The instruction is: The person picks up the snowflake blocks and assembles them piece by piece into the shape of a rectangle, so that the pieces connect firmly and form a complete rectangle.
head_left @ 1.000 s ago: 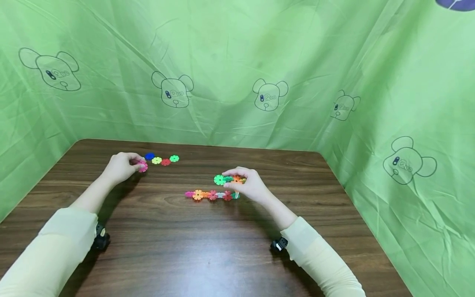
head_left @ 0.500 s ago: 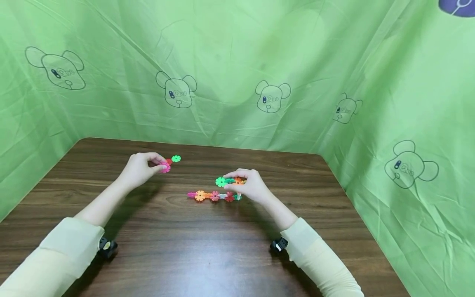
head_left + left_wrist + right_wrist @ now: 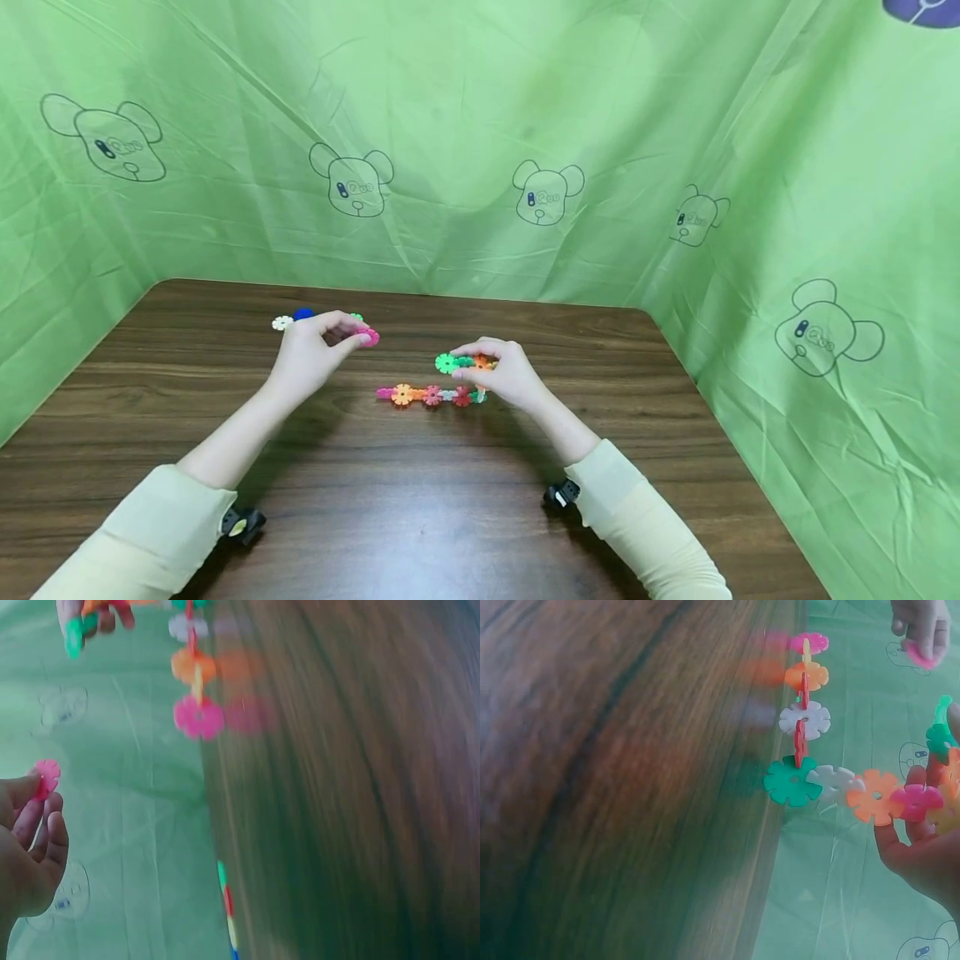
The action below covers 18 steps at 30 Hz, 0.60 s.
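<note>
Between thumb and fingertips, my left hand (image 3: 309,357) pinches a pink notched flower-shaped disc (image 3: 368,336), held above the table. The left wrist view shows the same pink disc (image 3: 46,778) at its left side. My right hand (image 3: 501,372) grips one end of a chain of interlocked plastic flower discs (image 3: 432,395). One row of this chain stands along the table; in the right wrist view, white, orange and pink discs (image 3: 876,796) rise from a green corner disc (image 3: 792,781) to the fingers. A bright green disc (image 3: 446,363) sticks out left of the right hand's fingertips.
Loose flower discs lie at the back left of the brown table (image 3: 420,500): a white one (image 3: 282,322), a blue one (image 3: 303,314) and a green one (image 3: 357,317), partly behind the left hand. Green cloth (image 3: 450,125) hangs around the table's back and sides.
My left hand has moved right with the pink disc, from beside the loose discs towards the right hand. The right hand and the chain have stayed nearly still.
</note>
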Motion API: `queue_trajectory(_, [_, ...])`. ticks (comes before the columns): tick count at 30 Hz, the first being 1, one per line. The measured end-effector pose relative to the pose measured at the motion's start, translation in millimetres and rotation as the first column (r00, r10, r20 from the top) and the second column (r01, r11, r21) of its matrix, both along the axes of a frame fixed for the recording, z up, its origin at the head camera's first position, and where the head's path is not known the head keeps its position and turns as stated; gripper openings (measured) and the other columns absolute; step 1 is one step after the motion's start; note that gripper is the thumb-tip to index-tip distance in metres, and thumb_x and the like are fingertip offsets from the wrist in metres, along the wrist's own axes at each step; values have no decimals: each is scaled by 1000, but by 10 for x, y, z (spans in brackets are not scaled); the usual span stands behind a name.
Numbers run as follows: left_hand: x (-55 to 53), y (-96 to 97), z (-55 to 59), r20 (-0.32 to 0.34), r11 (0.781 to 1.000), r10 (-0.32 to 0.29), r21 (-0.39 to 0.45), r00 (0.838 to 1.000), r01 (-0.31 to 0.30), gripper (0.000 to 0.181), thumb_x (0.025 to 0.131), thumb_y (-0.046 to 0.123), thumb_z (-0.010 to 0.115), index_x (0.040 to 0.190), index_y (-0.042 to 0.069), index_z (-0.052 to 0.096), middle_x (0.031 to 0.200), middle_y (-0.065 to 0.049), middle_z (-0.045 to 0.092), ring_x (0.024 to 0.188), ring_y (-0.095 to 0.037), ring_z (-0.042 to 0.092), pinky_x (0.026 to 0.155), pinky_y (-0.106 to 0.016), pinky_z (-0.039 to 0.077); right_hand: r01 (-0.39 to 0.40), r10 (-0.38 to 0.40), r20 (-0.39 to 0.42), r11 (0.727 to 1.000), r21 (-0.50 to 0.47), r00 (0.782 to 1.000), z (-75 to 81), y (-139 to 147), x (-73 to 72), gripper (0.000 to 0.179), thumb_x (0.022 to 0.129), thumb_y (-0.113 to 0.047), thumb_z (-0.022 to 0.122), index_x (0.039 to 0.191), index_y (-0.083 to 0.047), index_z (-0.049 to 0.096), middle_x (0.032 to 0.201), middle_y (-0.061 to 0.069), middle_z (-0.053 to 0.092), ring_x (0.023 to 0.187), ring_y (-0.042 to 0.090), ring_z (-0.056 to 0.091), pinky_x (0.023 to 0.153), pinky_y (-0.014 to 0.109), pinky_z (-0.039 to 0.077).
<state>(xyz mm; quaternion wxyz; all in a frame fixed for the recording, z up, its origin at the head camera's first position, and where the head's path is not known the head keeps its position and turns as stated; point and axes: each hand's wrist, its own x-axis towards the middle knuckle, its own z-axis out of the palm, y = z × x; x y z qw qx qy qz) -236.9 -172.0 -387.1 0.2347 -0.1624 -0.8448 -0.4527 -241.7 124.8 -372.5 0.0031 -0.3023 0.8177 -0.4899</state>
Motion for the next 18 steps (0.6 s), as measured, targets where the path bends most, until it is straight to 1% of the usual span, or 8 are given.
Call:
queue_trajectory(4, [64, 162, -3, -11, 1000, -21, 11, 1000, 21, 9, 81, 28, 75, 86, 22, 72, 78, 8, 71, 62, -12, 64, 53, -19, 48, 6, -6, 10, 1000, -11, 1000, 6, -4, 8, 28, 81, -14, 75, 108, -4, 70, 102, 15, 68, 77, 12, 61, 66, 25, 52])
queue_trajectory(9, [104, 314, -53, -21, 998, -53, 36, 998, 54, 9, 80, 27, 75, 87, 23, 71, 78, 10, 71, 61, -12, 63, 54, -20, 49, 6, -5, 8, 999, -44, 1000, -1, -14, 6, 28, 80, -12, 75, 107, -3, 70, 98, 19, 68, 74, 11, 60, 63, 25, 52])
queue_trajectory(13, [113, 417, -113, -18, 993, -95, 72, 995, 96, 9, 81, 27, 75, 87, 22, 71, 80, 10, 72, 61, -10, 63, 52, -23, 49, 13, -13, -5, 999, -41, 1000, 8, -15, 12, 28, 81, -13, 76, 107, -4, 70, 95, 16, 68, 74, 10, 58, 62, 24, 51])
queue_trajectory(18, [110, 533, -167, -4, 988, -136, 71, 991, 136, 7, 82, 27, 74, 86, 22, 70, 79, 12, 71, 58, -9, 60, 49, -22, 47, 22, -22, -27, 1000, -15, 999, 23, -13, 26, 29, 81, -16, 76, 107, -5, 70, 95, 11, 69, 76, 10, 58, 65, 27, 52])
